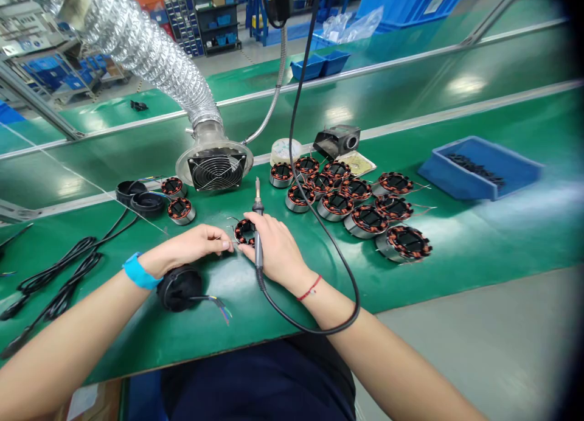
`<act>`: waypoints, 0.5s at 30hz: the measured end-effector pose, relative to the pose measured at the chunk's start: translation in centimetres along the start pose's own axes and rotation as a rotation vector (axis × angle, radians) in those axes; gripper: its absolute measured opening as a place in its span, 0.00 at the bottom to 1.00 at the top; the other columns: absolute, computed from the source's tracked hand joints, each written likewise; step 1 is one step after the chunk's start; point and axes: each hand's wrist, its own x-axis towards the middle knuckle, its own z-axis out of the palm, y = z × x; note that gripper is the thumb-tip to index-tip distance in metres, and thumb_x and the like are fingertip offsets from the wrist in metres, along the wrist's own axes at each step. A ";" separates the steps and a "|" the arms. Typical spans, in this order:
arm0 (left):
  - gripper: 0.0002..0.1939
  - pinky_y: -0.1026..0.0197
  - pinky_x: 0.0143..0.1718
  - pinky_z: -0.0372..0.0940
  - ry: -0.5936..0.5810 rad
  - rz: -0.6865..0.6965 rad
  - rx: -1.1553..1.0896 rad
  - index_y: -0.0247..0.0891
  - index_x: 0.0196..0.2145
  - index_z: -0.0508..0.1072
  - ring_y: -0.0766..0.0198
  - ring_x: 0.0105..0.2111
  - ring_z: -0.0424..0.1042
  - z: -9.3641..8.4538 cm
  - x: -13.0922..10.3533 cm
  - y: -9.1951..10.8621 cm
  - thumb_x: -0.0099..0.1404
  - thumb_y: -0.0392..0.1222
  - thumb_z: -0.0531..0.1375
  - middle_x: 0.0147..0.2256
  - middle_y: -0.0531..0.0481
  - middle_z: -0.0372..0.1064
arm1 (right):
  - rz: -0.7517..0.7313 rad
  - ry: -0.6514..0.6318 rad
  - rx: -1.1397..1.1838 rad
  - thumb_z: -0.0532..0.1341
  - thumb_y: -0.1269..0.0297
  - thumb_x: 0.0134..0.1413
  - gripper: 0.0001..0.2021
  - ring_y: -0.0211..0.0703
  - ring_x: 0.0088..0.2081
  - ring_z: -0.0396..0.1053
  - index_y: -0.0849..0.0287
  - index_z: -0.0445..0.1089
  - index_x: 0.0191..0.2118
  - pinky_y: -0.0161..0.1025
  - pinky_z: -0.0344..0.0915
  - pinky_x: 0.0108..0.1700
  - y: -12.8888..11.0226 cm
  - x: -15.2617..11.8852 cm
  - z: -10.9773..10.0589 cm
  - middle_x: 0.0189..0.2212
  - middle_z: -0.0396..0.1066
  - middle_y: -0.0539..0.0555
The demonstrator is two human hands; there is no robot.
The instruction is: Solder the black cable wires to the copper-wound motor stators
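Note:
My right hand (pixel 278 247) is closed round the grey handle of a soldering iron (pixel 258 244), its tip pointing up and away from me. Its fingers also rest against a motor stator (pixel 245 231) with copper windings, partly hidden behind the hand. My left hand (pixel 205 243) is pinched just left of that stator, near its thin wire ends. Whatever lies between those fingertips is too small to make out. Below my left wrist sits a round black housing (pixel 181 289), with a cable ending in coloured wires (pixel 219 305).
A fume extractor fan (pixel 217 170) stands behind the hands. Several stators (pixel 335 205) are grouped at right, beside a blue bin (pixel 469 180) of black parts. Black housings (pixel 146 203) and coiled cables (pixel 73 263) lie left. The iron's cord (pixel 340 257) loops over my right forearm.

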 end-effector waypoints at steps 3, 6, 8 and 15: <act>0.15 0.63 0.33 0.58 -0.046 0.007 -0.032 0.35 0.28 0.76 0.66 0.29 0.65 0.0 0.4 0.3 0.56 0.51 0.65 0.27 0.51 0.71 | -0.013 -0.014 0.020 0.67 0.65 0.54 0.27 0.57 0.46 0.70 0.62 0.61 0.59 0.54 0.68 0.46 0.0 0.1 0.1 0.47 0.71 0.64; 0.15 0.62 0.34 0.60 -0.082 0.043 -0.017 0.34 0.27 0.76 0.64 0.30 0.67 -0.2 0.6 0.5 0.57 0.51 0.64 0.28 0.49 0.73 | -0.067 -0.046 0.081 0.66 0.66 0.56 0.26 0.56 0.48 0.70 0.60 0.61 0.58 0.54 0.68 0.48 0.3 0.1 0.2 0.48 0.71 0.64; 0.16 0.62 0.36 0.61 -0.062 0.072 0.113 0.34 0.31 0.77 0.63 0.31 0.68 -0.3 -0.1 0.8 0.61 0.52 0.61 0.30 0.49 0.74 | -0.093 -0.065 0.117 0.66 0.67 0.55 0.27 0.56 0.50 0.70 0.60 0.60 0.59 0.54 0.67 0.50 0.7 0.2 0.0 0.50 0.70 0.63; 0.20 0.64 0.38 0.63 0.162 0.295 0.677 0.39 0.41 0.77 0.63 0.35 0.73 1.9 -7.1 2.2 0.74 0.49 0.47 0.37 0.49 0.76 | -0.203 -0.020 0.223 0.64 0.69 0.53 0.30 0.54 0.58 0.64 0.60 0.57 0.61 0.55 0.61 0.60 2.0 0.1 -0.8 0.56 0.68 0.62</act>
